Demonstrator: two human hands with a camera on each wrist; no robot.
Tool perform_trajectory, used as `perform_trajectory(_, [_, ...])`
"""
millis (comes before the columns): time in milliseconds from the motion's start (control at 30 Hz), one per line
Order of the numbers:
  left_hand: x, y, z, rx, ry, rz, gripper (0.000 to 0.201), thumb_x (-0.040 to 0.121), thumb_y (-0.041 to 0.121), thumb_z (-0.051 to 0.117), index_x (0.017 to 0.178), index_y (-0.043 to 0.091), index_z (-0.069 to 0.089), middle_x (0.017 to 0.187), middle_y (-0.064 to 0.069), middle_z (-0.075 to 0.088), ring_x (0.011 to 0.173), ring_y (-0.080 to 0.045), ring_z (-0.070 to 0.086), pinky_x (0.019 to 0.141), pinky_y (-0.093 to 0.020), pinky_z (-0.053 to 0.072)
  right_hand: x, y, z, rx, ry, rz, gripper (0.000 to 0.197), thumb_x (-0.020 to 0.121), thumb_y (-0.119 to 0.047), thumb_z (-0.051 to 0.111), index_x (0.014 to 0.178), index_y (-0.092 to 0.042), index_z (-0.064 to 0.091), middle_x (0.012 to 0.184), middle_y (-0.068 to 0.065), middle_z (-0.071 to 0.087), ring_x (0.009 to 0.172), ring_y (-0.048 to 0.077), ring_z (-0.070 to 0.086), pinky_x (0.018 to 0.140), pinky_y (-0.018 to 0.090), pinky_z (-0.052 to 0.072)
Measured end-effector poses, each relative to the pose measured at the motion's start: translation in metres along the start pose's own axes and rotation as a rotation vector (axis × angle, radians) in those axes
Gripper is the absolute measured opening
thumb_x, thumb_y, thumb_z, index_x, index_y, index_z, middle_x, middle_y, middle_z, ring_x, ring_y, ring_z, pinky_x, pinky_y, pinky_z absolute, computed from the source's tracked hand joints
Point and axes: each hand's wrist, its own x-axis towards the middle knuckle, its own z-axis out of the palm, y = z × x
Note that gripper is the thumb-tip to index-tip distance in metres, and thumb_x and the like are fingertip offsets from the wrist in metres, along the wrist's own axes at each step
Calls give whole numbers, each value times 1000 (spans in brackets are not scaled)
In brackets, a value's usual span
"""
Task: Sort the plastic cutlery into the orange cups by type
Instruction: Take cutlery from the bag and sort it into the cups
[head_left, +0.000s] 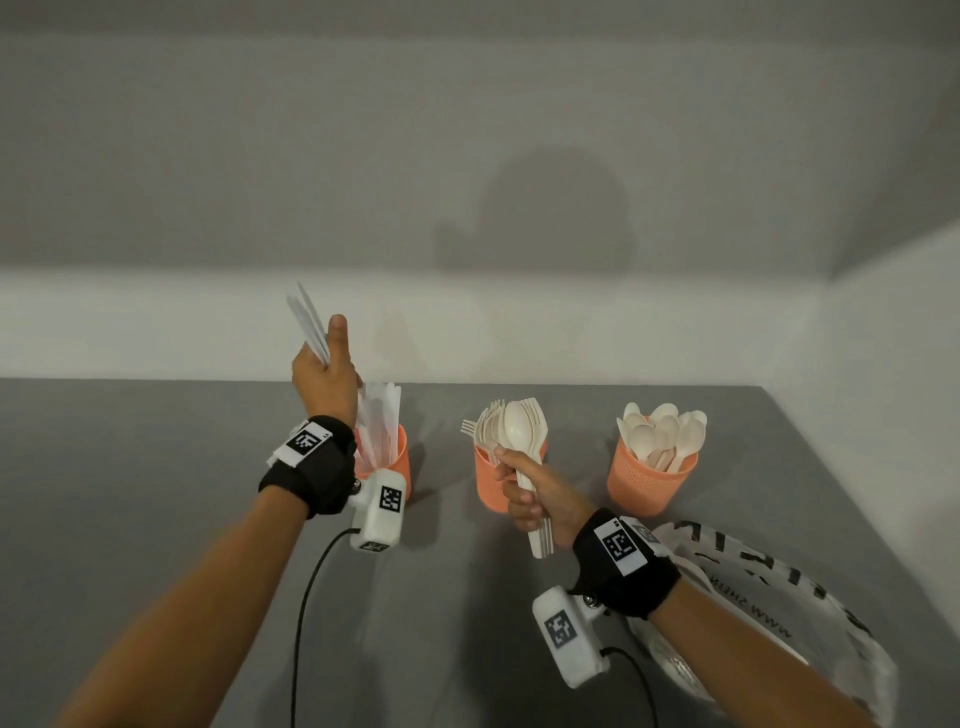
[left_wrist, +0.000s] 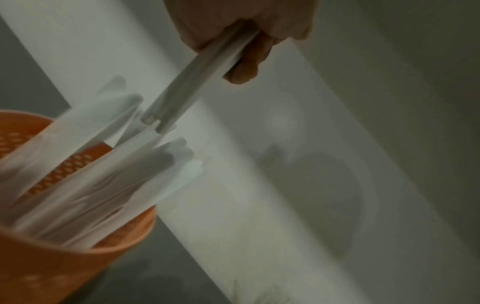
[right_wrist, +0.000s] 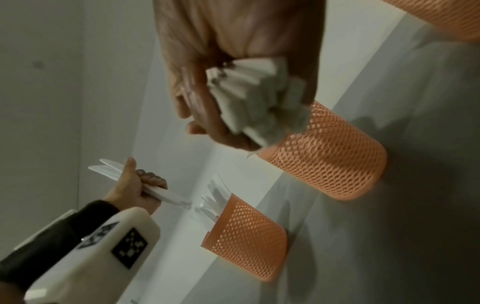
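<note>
Nearest you, a printed plastic bag (head_left: 769, 608) lies on the grey desk (head_left: 156, 467) by your right forearm. Your right hand (head_left: 540, 499) is clamped around a bundle of spoons (head_left: 524, 457), bowls up, in front of the middle orange cup (head_left: 488, 478) that holds forks (head_left: 493, 421). Your left hand (head_left: 324, 374) is raised, fingers curled tight around a few knives (head_left: 309, 322) above the left orange cup (head_left: 397, 462), which is stocked with knives. Farther right, near the wall, the third cup (head_left: 644, 483) holds spoons.
</note>
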Motion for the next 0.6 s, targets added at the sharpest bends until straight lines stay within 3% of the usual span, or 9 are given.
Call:
perform_trajectory(100, [-5, -22, 2, 76, -42, 18, 47, 94, 43, 47, 69, 4, 50, 54, -9, 46, 37, -2, 47, 43, -8, 39, 1, -3, 3, 6, -1, 6, 34, 94, -38, 46, 68, -16, 47, 35, -9, 30, 27, 3, 25, 31, 14, 23])
perform_trajectory(200, [-18, -47, 0, 169, -127, 5, 33, 94, 34, 50, 82, 4, 53, 66, -16, 55, 52, -7, 53, 51, -6, 41, 1, -5, 5, -39, -1, 0, 35, 95, -38, 46, 68, -16, 47, 36, -9, 29, 29, 3, 24, 33, 14, 23])
perform_trajectory(300, [-27, -65, -1, 286, -193, 58, 11, 94, 20, 52, 99, 10, 51, 72, -8, 57, 58, -14, 58, 67, -24, 47, 1, -4, 7, -58, -15, 8, 33, 95, -37, 46, 69, -16, 49, 37, -9, 29, 30, 3, 23, 34, 14, 23])
perform_trajectory(400, [-28, -71, 0, 427, -246, 171, 20, 94, 14, 51, 113, 7, 52, 69, -1, 51, 68, -22, 53, 71, -31, 44, 1, -2, 6, -46, -33, 13, 29, 95, -32, 46, 72, -16, 52, 39, -9, 30, 30, 3, 24, 34, 14, 24])
perform_trajectory(500, [-23, -72, 0, 569, -318, 366, 20, 95, 11, 47, 98, -2, 62, 81, -14, 58, 77, -31, 55, 72, -34, 42, 1, -1, 3, -13, -57, 8, 26, 95, -29, 46, 74, -15, 54, 39, -9, 31, 29, 3, 25, 34, 14, 25])
perform_trajectory(600, [-25, -71, -3, 776, -374, 480, 41, 92, 20, 36, 81, -5, 67, 79, -23, 61, 74, -40, 57, 67, -41, 47, 0, -1, 0, 20, -85, 14, 26, 95, -29, 45, 74, -16, 54, 37, -10, 31, 28, 2, 26, 32, 14, 26])
